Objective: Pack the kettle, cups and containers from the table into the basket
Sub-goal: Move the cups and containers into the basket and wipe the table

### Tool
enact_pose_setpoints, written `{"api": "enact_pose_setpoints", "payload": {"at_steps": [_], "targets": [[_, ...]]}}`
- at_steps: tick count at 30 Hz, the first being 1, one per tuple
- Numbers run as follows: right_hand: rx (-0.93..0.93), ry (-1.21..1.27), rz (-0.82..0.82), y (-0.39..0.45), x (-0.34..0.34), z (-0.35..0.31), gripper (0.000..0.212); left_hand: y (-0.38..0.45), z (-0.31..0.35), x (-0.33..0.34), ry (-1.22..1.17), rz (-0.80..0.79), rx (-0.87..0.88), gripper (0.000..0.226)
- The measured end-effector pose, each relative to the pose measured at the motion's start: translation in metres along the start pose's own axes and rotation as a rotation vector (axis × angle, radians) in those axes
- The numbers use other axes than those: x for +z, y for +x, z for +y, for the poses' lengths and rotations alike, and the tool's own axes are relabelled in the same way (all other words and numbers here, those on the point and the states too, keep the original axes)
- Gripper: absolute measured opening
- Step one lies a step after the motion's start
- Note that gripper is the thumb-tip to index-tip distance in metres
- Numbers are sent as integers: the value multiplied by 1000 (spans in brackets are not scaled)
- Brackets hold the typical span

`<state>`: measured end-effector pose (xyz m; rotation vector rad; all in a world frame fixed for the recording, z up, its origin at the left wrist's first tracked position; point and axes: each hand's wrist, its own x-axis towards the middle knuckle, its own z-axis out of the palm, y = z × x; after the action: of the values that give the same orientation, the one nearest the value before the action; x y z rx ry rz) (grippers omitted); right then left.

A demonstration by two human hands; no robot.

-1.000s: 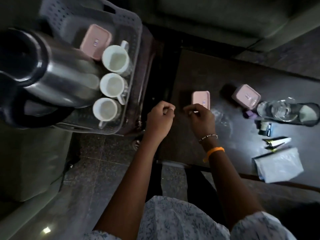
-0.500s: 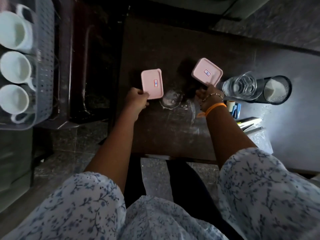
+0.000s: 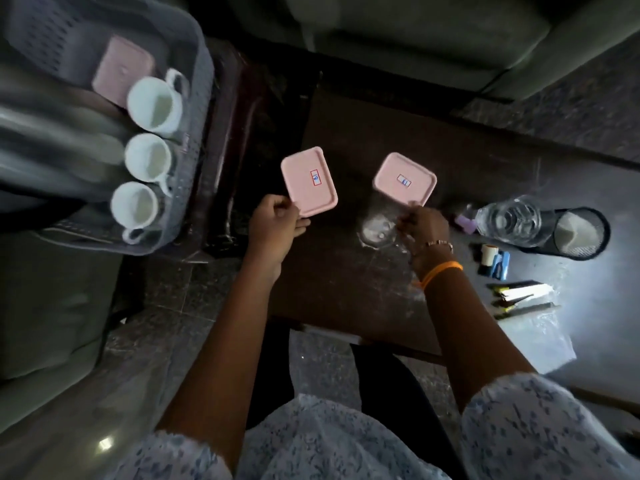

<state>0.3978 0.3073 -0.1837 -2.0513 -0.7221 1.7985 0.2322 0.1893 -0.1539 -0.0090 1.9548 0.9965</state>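
Observation:
My left hand (image 3: 275, 225) grips the near edge of a pink-lidded container (image 3: 309, 181) above the left end of the dark table (image 3: 346, 278). My right hand (image 3: 423, 226) pinches the near edge of a second pink-lidded container (image 3: 404, 178) further right. The grey basket (image 3: 197, 109) sits at the left. Inside it are three white cups (image 3: 147, 157) in a row, another pink container (image 3: 121, 69) and a steel kettle (image 3: 52, 143), blurred at the frame's left edge.
On the table's right end stand a clear glass jug (image 3: 509, 220) and a black mesh holder (image 3: 580, 233). Near them lie a small bottle, pens (image 3: 523, 294) and a plastic bag (image 3: 535, 336). A dark stand (image 3: 239, 140) carries the basket. A sofa lies beyond.
Both hands went from hovering near the first container to each holding one. Both containers have risen off the table, and the view has swung back left toward the basket.

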Motion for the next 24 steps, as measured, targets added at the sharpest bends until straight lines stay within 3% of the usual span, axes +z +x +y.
{"api": "enact_pose_setpoints", "payload": {"at_steps": [3,7,13,20,24], "targets": [[-62,34,-104,-33,34,-1,20,-3,17,-41,-9,73,146,7],[-165,-8,-226,-75,83,-2,28,9,54,-103,136,173,307,15],[-195,14,-252,-107,139,-4,29,51,125,-164,428,337,497,33],[-211,34,-240,-116,165,-6,28,103,173,-183,745,437,407,43],[-241,-51,-250,-117,172,-9,28,126,175,-188,1081,428,360,59]]}}
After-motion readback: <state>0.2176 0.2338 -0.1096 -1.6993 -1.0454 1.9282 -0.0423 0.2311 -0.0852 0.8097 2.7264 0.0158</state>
